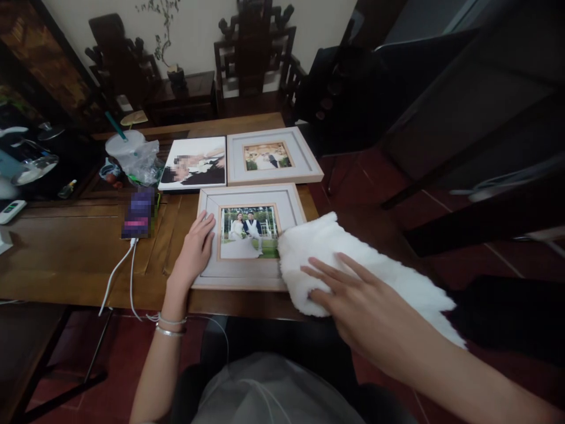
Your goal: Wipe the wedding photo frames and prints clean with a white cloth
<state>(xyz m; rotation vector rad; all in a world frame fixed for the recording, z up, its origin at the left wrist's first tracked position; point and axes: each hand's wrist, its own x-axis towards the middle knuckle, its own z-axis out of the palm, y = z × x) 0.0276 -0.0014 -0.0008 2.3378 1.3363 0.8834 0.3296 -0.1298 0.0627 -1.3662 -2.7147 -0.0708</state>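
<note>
A light wooden picture frame (253, 274) with a wedding photo lies flat near the table's front edge. My left hand (196, 247) grips its left side, fingers curled on the border and the thumb out of sight. In my right hand (353, 291) is a fluffy white cloth (326, 238), which lies over the frame's lower right corner and trails off to the right past the table edge. The fingers press onto the cloth, with their tips partly sunk in its pile. A second framed photo (276, 156) and a photo panel (196, 162) lie just behind.
Left on the wooden table (57, 247) lies a phone (138, 215) with a white cable (117, 268) hanging over the front edge. Behind it stand a lidded cup with a green straw (126, 147) and a crumpled plastic bag (145, 162). Dark carved chairs (253, 53) line the wall.
</note>
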